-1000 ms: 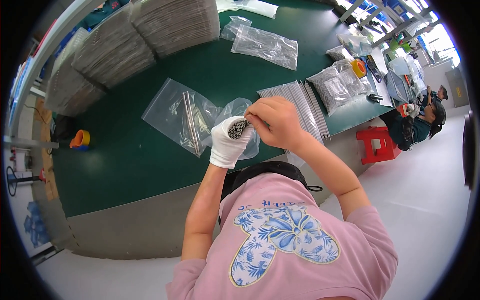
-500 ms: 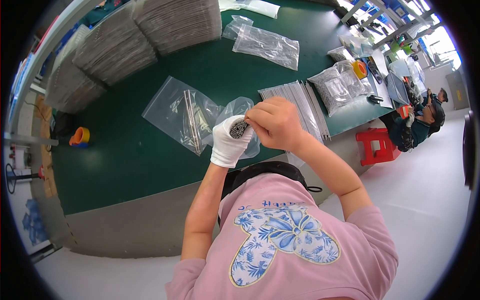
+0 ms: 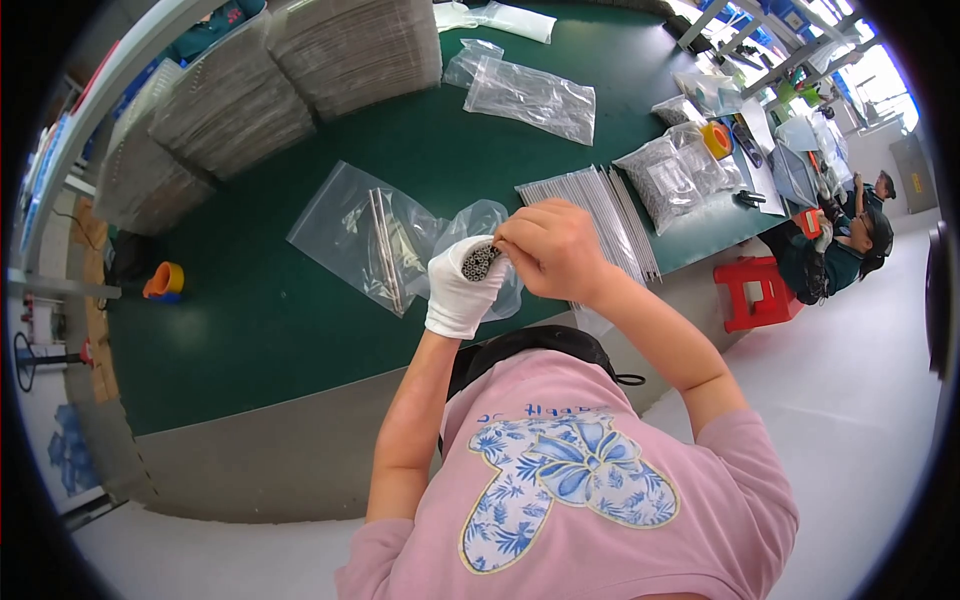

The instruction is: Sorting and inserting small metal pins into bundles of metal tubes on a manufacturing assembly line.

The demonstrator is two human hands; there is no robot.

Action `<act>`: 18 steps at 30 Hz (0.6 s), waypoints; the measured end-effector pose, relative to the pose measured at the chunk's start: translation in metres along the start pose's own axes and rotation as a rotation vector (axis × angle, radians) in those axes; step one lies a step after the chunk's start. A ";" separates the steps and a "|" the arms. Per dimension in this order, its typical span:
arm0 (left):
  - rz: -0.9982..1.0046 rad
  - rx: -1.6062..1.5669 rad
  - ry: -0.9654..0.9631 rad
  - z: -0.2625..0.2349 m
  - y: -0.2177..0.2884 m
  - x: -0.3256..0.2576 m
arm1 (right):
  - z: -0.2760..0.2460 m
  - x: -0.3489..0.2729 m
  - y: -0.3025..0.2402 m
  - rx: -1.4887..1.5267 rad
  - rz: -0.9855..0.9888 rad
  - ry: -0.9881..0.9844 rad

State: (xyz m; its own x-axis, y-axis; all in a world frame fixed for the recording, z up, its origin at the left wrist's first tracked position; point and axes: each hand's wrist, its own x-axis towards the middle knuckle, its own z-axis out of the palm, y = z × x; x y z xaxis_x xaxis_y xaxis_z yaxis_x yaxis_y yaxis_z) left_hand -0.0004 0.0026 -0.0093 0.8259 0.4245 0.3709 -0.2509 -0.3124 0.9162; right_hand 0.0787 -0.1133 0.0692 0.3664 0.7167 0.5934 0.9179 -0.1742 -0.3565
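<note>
My left hand (image 3: 460,300), in a white glove, is wrapped round a bundle of thin metal tubes (image 3: 479,265). Their open round ends face up out of the fist. My bare right hand (image 3: 552,248) pinches at the right edge of that bundle; its fingertips hide whatever they grip. A clear plastic bag (image 3: 335,225) lies flat to the left of the hands, with a few long thin metal tubes (image 3: 386,250) on it. More clear plastic (image 3: 472,222) is crumpled behind my left hand. Past my right hand, a row of long tubes (image 3: 590,195) rests on the green table.
Tall wrapped stacks (image 3: 350,50) line the back left of the table (image 3: 250,330). Empty clear bags (image 3: 530,98) lie at the back. Filled bags (image 3: 660,185) and an orange tape roll (image 3: 716,140) sit right. Beyond are a red stool (image 3: 745,295) and a seated person (image 3: 850,255).
Both hands keep nearly the same place and grip on the bundle. The whole view has shifted very slightly.
</note>
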 end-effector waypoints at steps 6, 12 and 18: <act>0.027 0.078 -0.038 -0.002 0.000 0.003 | -0.001 0.005 -0.003 0.055 0.042 0.061; 0.020 0.082 0.027 0.004 0.002 0.001 | 0.000 0.004 -0.002 0.037 0.015 0.034; 0.018 0.034 0.018 0.006 -0.002 0.002 | 0.002 0.000 0.001 0.036 0.029 0.050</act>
State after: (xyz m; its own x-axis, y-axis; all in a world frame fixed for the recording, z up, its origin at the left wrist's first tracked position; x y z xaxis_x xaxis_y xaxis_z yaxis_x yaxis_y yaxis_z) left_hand 0.0052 -0.0011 -0.0112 0.8119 0.4339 0.3906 -0.2482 -0.3492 0.9036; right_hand 0.0792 -0.1117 0.0674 0.4007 0.6772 0.6171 0.9010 -0.1692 -0.3993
